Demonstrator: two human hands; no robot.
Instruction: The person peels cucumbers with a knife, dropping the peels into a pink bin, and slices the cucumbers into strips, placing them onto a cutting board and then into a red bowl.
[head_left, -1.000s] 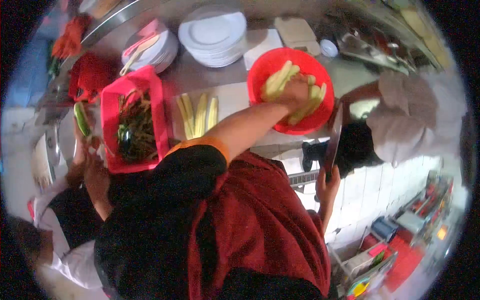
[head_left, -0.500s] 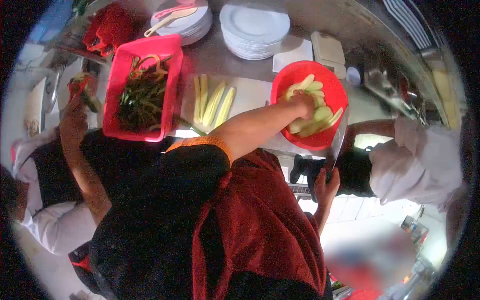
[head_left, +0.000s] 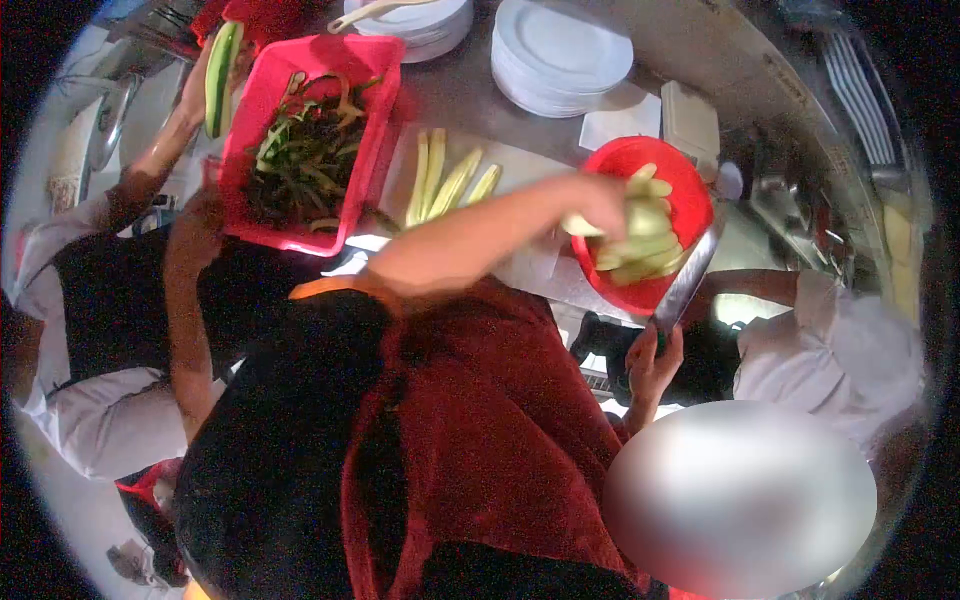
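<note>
My left hand (head_left: 597,205), smeared by motion, is at the left side of a red bowl (head_left: 697,180). Its fingers are around a pale peeled cucumber piece (head_left: 580,226) that sticks out beneath them at the rim. Inside the bowl lie several more peeled cucumber pieces (head_left: 640,250). Low on the right, my right hand (head_left: 655,362) grips a knife (head_left: 688,275) by its dark handle, blade pointing up beside the bowl. Several long peeled cucumber strips (head_left: 455,185) rest on a white cutting board (head_left: 525,255), partly behind my left forearm.
A pink tub (head_left: 232,190) of peelings stands at left. Beside it, a co-worker's hand raises a partly peeled cucumber (head_left: 222,80). Plate stacks (head_left: 565,50) are at the back, near white containers (head_left: 690,110). Another person in white (head_left: 830,340) stands at right.
My left hand has moved from inside the bowl toward its left rim, with a cucumber piece. The knife blade shows more fully. The co-worker's cucumber has risen. The whole view has shifted.
</note>
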